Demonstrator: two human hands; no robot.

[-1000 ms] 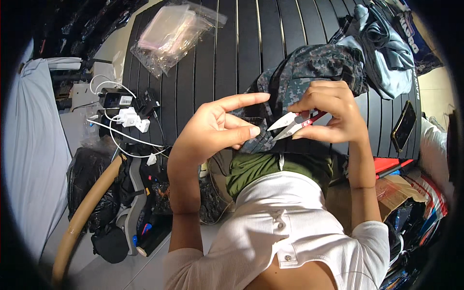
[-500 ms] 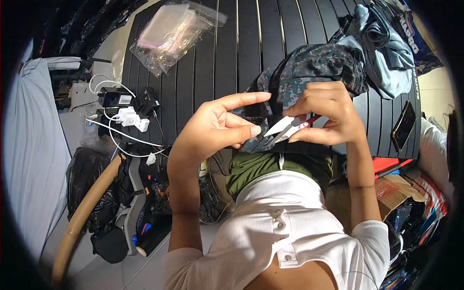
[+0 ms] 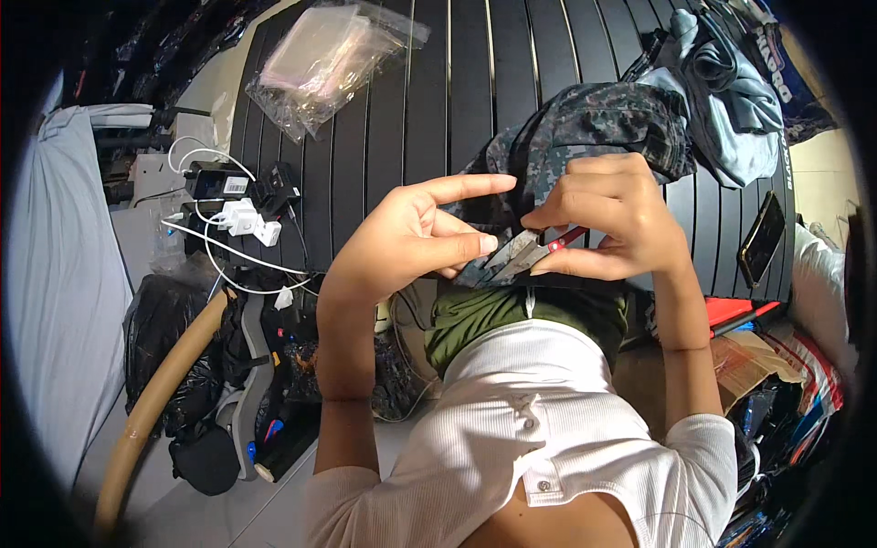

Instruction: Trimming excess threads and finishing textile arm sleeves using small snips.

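A dark camouflage-patterned piece of clothing lies bunched on the table's near edge, with one end drawn toward me. My left hand pinches that end between the thumb and the lower fingers, while its index finger points out straight above. Small thread snips with metal blades and a red part are gripped in my right hand, between the thumb and curled fingers. Their blades point down-left and lie against the cloth near my left thumb. Whether anything is between the blades is too small to tell.
On the slatted black table are a clear plastic bag of flat sheets, a grey-blue garment and a phone at the right edge. White chargers with cables sit left. A cardboard tube leans below them.
My right hand has shifted slightly left, bringing the snips lower and closer to the cloth's edge. The blades look nearer together. My left hand has barely moved.
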